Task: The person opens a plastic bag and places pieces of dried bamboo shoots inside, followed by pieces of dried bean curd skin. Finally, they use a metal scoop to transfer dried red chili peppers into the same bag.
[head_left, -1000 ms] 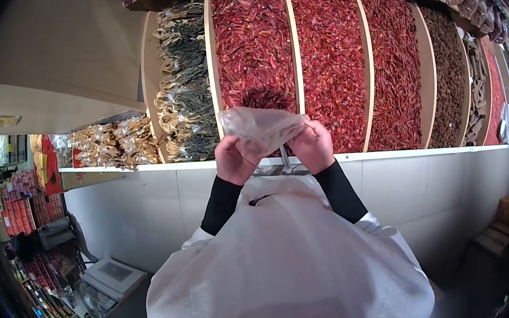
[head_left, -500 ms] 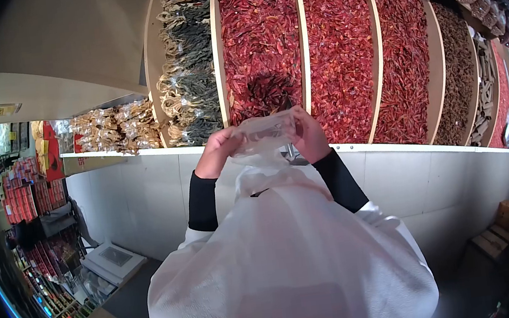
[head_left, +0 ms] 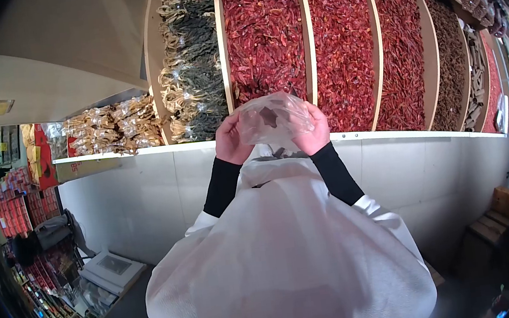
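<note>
A clear plastic bag (head_left: 272,119) is stretched between my two hands, in front of the bins' white front edge. My left hand (head_left: 233,139) grips the bag's left side, and my right hand (head_left: 313,130) grips its right side. Some fingers of each hand are hidden behind or inside the film. The bag's mouth appears spread, and dark red shows through it. Directly beyond it lies a bin of dried red chillies (head_left: 263,32).
More dried chillies (head_left: 342,48) fill bins to the right, beside a brown spice bin (head_left: 449,61). Bundled dried goods (head_left: 192,65) lie to the left. A white scale (head_left: 113,269) stands at lower left, a wooden crate (head_left: 494,226) at lower right.
The bag has been raised slightly and spread wider between my hands. The dark chilli patch in the bin beyond is now mostly hidden behind it. The view has shifted a little.
</note>
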### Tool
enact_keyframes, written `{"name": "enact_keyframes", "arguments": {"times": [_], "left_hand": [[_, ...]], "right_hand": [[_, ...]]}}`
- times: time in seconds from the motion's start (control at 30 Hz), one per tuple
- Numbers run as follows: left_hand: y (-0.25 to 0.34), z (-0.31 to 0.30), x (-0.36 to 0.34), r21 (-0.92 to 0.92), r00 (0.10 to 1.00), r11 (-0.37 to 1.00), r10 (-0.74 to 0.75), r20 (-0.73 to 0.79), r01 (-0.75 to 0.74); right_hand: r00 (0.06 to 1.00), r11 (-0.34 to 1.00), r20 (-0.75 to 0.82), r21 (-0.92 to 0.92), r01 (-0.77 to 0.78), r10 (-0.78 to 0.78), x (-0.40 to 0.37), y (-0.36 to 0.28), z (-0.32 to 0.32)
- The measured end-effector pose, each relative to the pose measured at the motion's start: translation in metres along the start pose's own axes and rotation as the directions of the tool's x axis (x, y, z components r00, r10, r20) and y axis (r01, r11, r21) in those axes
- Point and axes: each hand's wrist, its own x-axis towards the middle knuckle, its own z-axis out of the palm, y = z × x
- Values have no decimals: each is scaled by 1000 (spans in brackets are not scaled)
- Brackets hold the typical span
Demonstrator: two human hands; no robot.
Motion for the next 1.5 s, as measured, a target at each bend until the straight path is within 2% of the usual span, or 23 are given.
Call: {"name": "enact_keyframes", "arguments": {"times": [0.13,0.17,0.2,0.23,0.27,0.3,0.33,0.4,0.53,0.6,0.63,0.67,0.7,0.8,0.87,0.93,0.97,1.0,1.07,1.13,1.2,1.27,1.5], "left_hand": [[12,3,1,69,997,997,38,62,-42],[14,-5,2,74,998,995,67,-5,-66],[18,-13,1,71,998,995,63,-4,-63],[24,-20,0,45,997,996,76,23,-77],[29,-26,-1,19,995,996,86,49,-87],[34,-33,-4,32,993,993,115,16,-115],[39,-32,-8,29,994,994,109,20,-110],[48,-31,-19,42,983,982,185,-12,-184],[64,-41,-29,28,981,980,196,11,-196],[69,-44,-32,32,981,981,193,8,-193],[71,-45,-33,35,982,982,188,4,-188],[72,-47,-34,32,982,981,190,4,-190],[72,-49,-33,35,984,983,180,8,-180],[67,-54,-31,19,986,986,165,-7,-165],[63,-56,-28,1,987,987,159,-27,-159],[58,-56,-26,6,991,992,130,-39,-130],[56,-47,-27,21,991,995,103,-87,-102],[55,-50,-26,16,991,995,102,-88,-101],[52,-57,-22,62,998,997,49,-45,-46],[52,-60,-19,63,998,997,42,-42,-39],[52,-58,-16,66,999,997,32,-38,-30],[53,-53,-14,84,997,996,27,-69,-22],[33,-37,2,125,998,992,16,-52,-10]], "right_hand": [[999,992,-36,-124,0,-4,-7,0,15],[984,931,-126,-357,72,-124,-8,4,16],[943,637,-63,-752,170,-326,-3,-2,-27],[874,150,-2,-985,82,-486,-6,-5,-49],[801,-361,136,-926,-106,-583,-12,-3,-67],[744,-547,306,-831,-96,-595,-14,3,-90],[740,-549,306,-830,-101,-599,-18,9,-91],[763,-712,349,-673,-200,-544,-22,27,-94],[834,-619,246,-773,-139,-494,11,26,-145],[854,-664,335,-747,-18,-399,29,18,-160],[935,32,-107,-994,-102,-339,33,16,-144],[922,674,-387,-676,-297,19,34,16,-125],[926,842,-369,-475,-257,74,33,21,-109],[949,862,-306,-459,-215,74,42,14,-116],[916,811,-402,-533,-240,7,36,19,-88],[866,334,-407,-891,-307,-289,31,20,-76],[866,-79,-164,-971,-227,-473,39,17,-95],[866,-81,-166,-970,-230,-473,37,11,-115],[778,-621,276,-763,-179,-564,19,14,-84],[796,-630,202,-729,-268,-571,10,14,-60],[763,-746,271,-548,-378,-586,3,14,-46],[745,-763,317,-526,-377,-587,-3,11,-35],[550,-760,584,-632,-153,-596,-27,-11,-34]]}}
